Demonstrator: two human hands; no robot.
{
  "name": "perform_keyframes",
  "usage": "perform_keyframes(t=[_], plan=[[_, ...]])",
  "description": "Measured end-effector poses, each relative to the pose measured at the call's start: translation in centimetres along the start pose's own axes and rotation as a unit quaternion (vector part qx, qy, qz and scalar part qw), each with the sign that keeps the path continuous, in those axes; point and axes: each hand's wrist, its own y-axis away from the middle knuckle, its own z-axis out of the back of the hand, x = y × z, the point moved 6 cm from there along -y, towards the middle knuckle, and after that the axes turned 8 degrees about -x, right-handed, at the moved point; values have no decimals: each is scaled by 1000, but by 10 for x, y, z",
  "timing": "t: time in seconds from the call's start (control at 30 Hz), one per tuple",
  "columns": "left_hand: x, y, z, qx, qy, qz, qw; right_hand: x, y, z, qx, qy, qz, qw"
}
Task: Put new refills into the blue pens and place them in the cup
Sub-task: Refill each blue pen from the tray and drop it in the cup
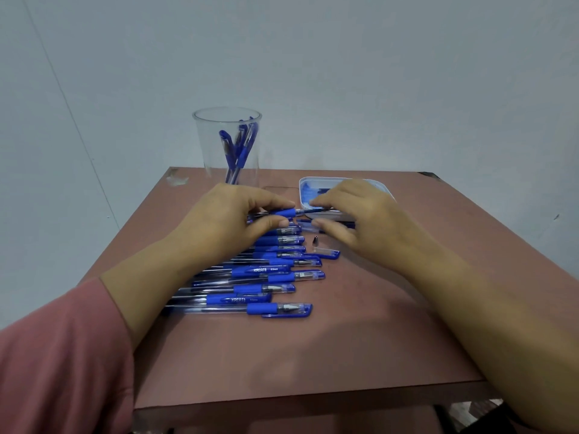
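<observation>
Our clear cup (206, 142) holds blue pens (238, 145), white tray (301, 191) holds refills (315, 192), our left hand (232, 214) pinches a pen (283, 213) by its grip, right hand (357, 214) pinches the refill (308, 210) at its tip.

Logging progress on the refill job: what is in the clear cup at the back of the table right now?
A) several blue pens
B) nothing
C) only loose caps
A: several blue pens stand leaning inside the clear cup.
</observation>
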Motion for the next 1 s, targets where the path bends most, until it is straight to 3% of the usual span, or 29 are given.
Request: perform_keyframes(t=[0.27,0.5,1.0], plan=[[1,-1,0,7,-25,11,1000,-8,4,-1,17,45,-17,999],[4,0,1,8,-31,18,999,-9,4,0,-1,7,10,1000],[17,-4,18,-11,-83,58,995,-47,25,-3,171,59,-75,981]])
